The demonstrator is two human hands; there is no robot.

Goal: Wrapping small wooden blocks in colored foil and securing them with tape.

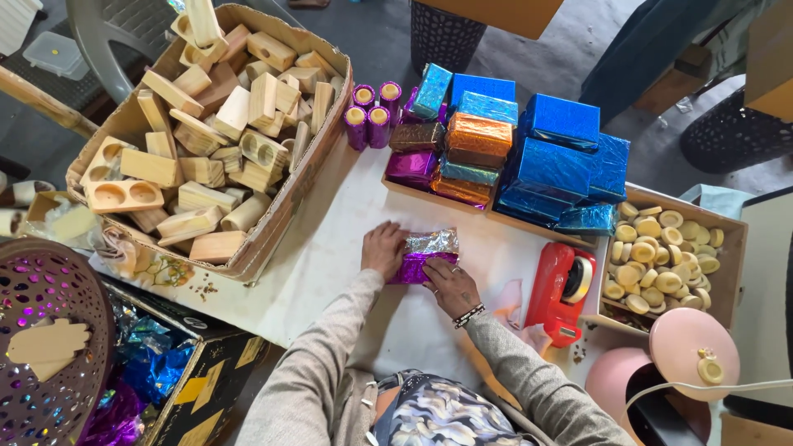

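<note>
A small block half-wrapped in purple and silver foil [424, 254] lies on the white table [330, 239]. My left hand [383, 248] presses against its left end. My right hand [448, 283], with a beaded bracelet on the wrist, holds the foil down along the near right edge. Both hands grip the block between them.
A cardboard box of wooden blocks [206, 124] stands at the left. Foil-wrapped blocks in blue, orange and purple [512, 149] are stacked behind, next to purple rolls [372, 111]. A red tape dispenser [562, 289] and a tray of round yellow discs [661, 256] sit at the right.
</note>
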